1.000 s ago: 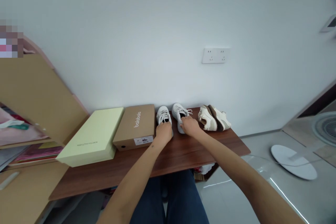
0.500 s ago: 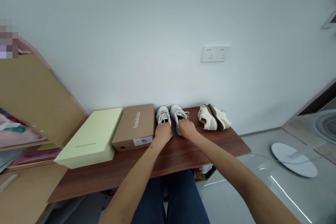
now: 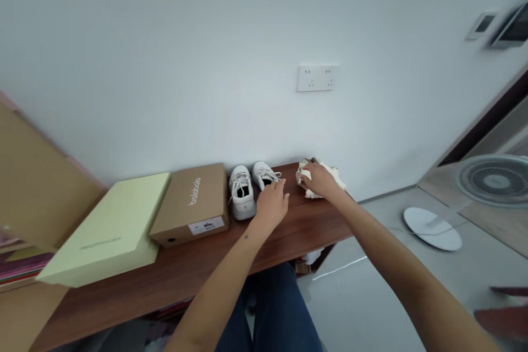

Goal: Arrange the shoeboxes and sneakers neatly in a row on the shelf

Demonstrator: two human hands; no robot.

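Observation:
Two white lace-up sneakers stand side by side on the wooden bench top, toes toward the wall: a left one and a right one. My left hand is over the heel of the right one, fingers extended and a little apart, hiding its back part. Farther right, my right hand has its fingers curled over a pair of cream sneakers and covers much of them. Which of the two cream shoes it grips is hard to see.
Left of the white sneakers lie a brown shoebox and a pale yellow box on the wooden bench. A wall socket is above. A white fan stands on the floor at right.
My right hand has left the right white sneaker and moved right onto the cream pair. My left hand has gone from the left white sneaker to the right one. The view has shifted right.

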